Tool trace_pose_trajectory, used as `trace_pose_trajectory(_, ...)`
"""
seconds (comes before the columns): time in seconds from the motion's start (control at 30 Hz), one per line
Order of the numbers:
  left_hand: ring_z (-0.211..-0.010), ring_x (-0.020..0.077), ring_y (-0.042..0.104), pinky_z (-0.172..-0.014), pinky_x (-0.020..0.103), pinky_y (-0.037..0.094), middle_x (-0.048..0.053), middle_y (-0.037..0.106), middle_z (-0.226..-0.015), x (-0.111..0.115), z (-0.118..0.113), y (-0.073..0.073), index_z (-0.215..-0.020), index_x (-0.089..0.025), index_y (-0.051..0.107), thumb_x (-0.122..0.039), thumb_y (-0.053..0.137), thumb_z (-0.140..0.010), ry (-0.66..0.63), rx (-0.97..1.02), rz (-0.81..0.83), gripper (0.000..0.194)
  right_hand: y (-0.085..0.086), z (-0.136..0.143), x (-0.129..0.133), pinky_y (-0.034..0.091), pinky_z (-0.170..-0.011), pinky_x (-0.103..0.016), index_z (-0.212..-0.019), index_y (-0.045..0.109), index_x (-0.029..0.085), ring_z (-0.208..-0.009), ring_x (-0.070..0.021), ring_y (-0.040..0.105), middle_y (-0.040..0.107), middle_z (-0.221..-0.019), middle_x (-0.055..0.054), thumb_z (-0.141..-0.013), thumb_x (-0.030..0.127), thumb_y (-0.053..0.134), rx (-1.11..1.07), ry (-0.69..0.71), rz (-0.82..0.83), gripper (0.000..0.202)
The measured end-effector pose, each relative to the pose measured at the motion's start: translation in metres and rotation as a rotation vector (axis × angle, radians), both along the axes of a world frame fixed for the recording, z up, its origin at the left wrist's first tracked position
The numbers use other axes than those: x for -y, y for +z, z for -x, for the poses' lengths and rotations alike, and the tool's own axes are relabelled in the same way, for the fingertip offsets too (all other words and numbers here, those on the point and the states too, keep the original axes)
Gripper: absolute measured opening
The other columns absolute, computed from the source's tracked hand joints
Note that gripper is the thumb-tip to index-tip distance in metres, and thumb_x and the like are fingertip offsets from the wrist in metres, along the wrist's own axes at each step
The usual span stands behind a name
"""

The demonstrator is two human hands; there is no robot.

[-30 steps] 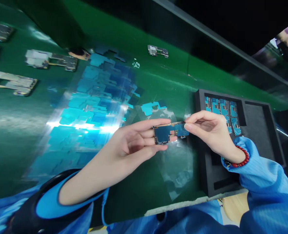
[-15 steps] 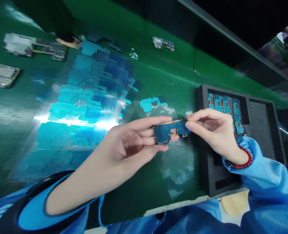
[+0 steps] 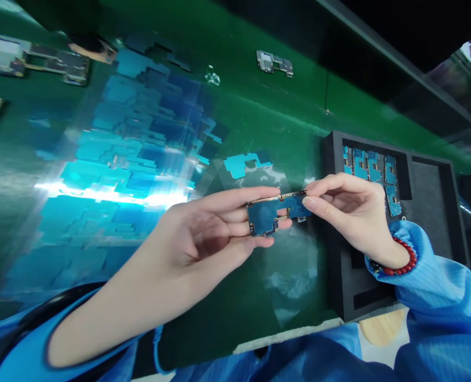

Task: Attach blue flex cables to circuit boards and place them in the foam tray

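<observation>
A circuit board (image 3: 262, 216) covered with blue film is held between my two hands, above the green mat. My left hand (image 3: 211, 228) is closed round its left part, fingers behind and along the edges, thumb below. The thumb and forefinger of my right hand (image 3: 349, 209) pinch its right end. Behind the board lies a cut piece of light-blue film (image 3: 237, 164) on a clear plastic sheet (image 3: 291, 281). To the left is a large sheet of many blue film pieces (image 3: 111, 159), with bright glare across it.
At the right stands a black foam tray (image 3: 334, 228) with several blue-filmed boards (image 3: 374, 168) in one compartment. Another board (image 3: 275, 63) lies at the back. More boards (image 3: 58, 63) lie at the far left, near another person's fingers (image 3: 94, 50). A dark ledge runs along the back.
The view has shifted slightly, so the film sheet and left boards sit further left. Both hands keep the same hold on the board.
</observation>
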State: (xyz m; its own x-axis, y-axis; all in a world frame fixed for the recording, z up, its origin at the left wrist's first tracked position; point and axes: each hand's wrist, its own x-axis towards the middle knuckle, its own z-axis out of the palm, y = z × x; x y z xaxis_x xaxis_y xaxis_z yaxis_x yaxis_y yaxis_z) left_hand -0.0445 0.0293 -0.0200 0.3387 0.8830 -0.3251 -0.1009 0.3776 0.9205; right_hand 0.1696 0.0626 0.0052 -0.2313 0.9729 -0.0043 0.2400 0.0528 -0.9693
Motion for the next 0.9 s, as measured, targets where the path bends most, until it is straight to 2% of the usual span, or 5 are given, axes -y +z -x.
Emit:
trace_pose_trajectory(0.23,-0.074,0.0234,0.074,-0.072,0.029,0.06,-0.003,0.075,-0.07,-0.002,-0.001,0.001,-0.113,-0.035,0.071,-0.023,0.075,-0.071,0.015,-0.042,-0.001,0.044,-0.001,0.0,0.0,0.061,-0.076,-0.028,-0.077,0.07,0.021,-0.077,-0.0132,0.069,0.071,-0.08,0.0,-0.078,0.025,0.076,-0.014,-0.001,-0.01,0.008)
trace_pose_trajectory(0.4,-0.073,0.0206,0.074,-0.076,0.027,0.06,-0.007,0.07,-0.057,0.0,-0.009,0.009,-0.106,-0.033,0.074,-0.024,0.074,-0.07,0.109,-0.052,0.055,0.037,-0.003,0.0,-0.001,0.062,-0.074,-0.025,-0.077,0.069,0.018,-0.075,-0.0123,0.069,0.071,-0.079,0.0,-0.077,0.022,0.077,-0.024,0.012,-0.039,0.009)
trace_pose_trajectory(0.57,-0.071,0.02,0.075,-0.075,0.028,0.061,-0.005,0.076,-0.071,-0.002,-0.007,0.009,-0.109,-0.034,0.073,-0.023,0.074,-0.07,0.061,-0.069,0.01,0.041,-0.004,-0.001,-0.001,0.061,-0.075,-0.022,-0.078,0.07,0.018,-0.075,-0.0107,0.069,0.072,-0.079,0.0,-0.077,0.012,0.075,-0.053,0.021,-0.05,0.008)
trace_pose_trajectory(0.83,-0.058,0.0204,0.072,-0.07,0.034,0.063,-0.004,0.073,-0.061,-0.009,-0.008,0.016,-0.102,-0.029,0.076,-0.029,0.075,-0.063,0.054,-0.123,0.028,0.039,-0.005,0.0,0.0,0.062,-0.075,-0.022,-0.078,0.07,0.018,-0.075,-0.0106,0.069,0.071,-0.079,0.001,-0.076,0.01,0.075,-0.061,0.016,-0.052,0.01)
trace_pose_trajectory(0.9,-0.058,0.0223,0.073,-0.068,0.036,0.064,-0.003,0.073,-0.06,-0.011,-0.009,0.017,-0.099,-0.028,0.077,-0.029,0.078,-0.056,0.118,-0.179,0.055,0.042,-0.005,0.0,0.0,0.061,-0.075,-0.022,-0.078,0.07,0.018,-0.075,-0.0101,0.069,0.071,-0.079,0.001,-0.075,0.009,0.075,-0.076,0.016,-0.049,0.011)
